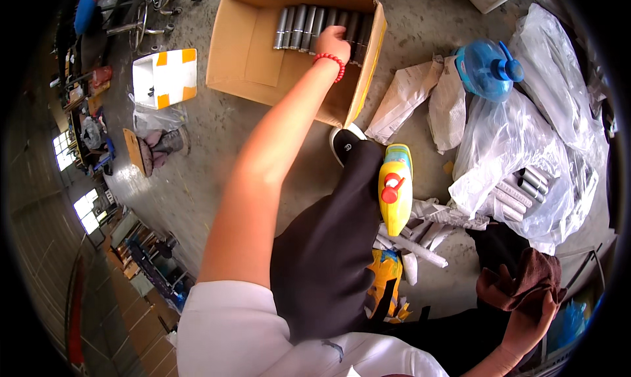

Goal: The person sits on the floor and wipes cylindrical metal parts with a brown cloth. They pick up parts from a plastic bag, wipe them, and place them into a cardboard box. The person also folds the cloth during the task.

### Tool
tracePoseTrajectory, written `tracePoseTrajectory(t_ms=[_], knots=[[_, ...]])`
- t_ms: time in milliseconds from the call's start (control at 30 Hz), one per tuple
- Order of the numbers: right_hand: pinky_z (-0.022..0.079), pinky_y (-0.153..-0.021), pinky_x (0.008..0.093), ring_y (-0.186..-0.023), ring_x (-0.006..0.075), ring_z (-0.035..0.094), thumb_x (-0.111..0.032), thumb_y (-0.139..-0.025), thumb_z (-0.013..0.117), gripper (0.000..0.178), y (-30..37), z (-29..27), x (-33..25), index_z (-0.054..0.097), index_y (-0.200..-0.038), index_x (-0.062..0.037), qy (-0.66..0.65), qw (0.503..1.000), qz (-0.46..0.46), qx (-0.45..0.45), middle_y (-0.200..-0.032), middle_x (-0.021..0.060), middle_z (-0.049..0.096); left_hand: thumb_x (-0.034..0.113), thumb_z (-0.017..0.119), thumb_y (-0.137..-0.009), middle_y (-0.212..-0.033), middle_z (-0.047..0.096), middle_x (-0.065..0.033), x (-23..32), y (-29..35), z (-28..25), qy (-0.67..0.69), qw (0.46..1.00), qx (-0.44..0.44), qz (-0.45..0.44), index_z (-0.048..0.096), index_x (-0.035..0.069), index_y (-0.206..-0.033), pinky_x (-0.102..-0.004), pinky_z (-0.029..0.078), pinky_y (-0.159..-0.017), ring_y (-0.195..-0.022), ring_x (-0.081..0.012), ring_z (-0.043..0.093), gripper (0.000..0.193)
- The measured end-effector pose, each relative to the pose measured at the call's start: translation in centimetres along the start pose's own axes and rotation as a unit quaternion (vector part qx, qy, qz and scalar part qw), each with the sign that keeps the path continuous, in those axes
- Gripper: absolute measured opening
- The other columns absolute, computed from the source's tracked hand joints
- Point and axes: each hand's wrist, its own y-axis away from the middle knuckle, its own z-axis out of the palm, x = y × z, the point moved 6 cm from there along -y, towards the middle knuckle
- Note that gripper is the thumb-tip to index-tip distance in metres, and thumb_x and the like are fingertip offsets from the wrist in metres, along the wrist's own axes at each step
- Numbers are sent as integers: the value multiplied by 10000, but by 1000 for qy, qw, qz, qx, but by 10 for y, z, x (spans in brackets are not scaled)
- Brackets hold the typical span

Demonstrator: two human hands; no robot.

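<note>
My left hand, wearing a red bead bracelet, reaches into an open cardboard box. Its fingers are closed over one of the dark metal tubes, which lie side by side in a row against one wall of the box. The hand covers part of that row, so the gripped tube is mostly hidden. At the lower right, my right hand holds a bunched brown cloth. Next to my leg stands a yellow bottle with a red cap.
Paper-wrapped tubes lie on the floor beside the yellow bottle. Clear plastic bags with more tubes spread along the right, near a blue water jug and brown paper. A white box with orange tape sits at left.
</note>
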Motion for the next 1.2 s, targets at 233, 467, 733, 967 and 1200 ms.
tracePoseTrajectory(t_ms=[233,467,733,967,1200], knots=[[299,-1065,457,-1187,223,483,-84,-853,535,315,24,0,-1,569,-1165,-65,-25,998,-55,-28,-1209,70,573,-102,487,-795,-786,586,-65,146,177,-50,50,926,-113,356,590,-5,-803,-277,479,-685,-727,-153,588,142],[390,-1001,426,-1127,250,540,-25,-790,499,468,50,0,5,471,-1257,-18,44,995,-79,-31,-1174,113,584,-10,505,-791,-853,605,-112,189,290,26,-77,803,-477,348,587,28,-840,-373,481,-699,-812,-299,593,103],[469,-931,394,-1057,269,593,-11,-737,569,545,91,-44,15,452,-1267,34,82,992,-38,92,-1157,146,598,47,493,-812,-938,608,-150,270,379,176,-229,667,-534,466,608,24,-918,-407,486,-786,-925,-324,586,158],[434,-964,384,-1107,264,560,64,-676,514,642,110,-62,-10,398,-1305,14,67,994,-81,-22,-1185,149,568,129,490,-861,-1054,574,-160,256,370,351,-320,788,-339,402,549,23,-1073,-406,482,-840,-1048,-323,544,244],[385,-997,351,-1145,236,526,95,-666,523,643,113,-86,-33,420,-1291,-12,117,981,-113,-102,-1204,123,555,259,658,-755,-1014,538,-133,212,337,414,-347,774,-202,489,511,72,-1174,-392,473,-817,-914,-323,574,482]])
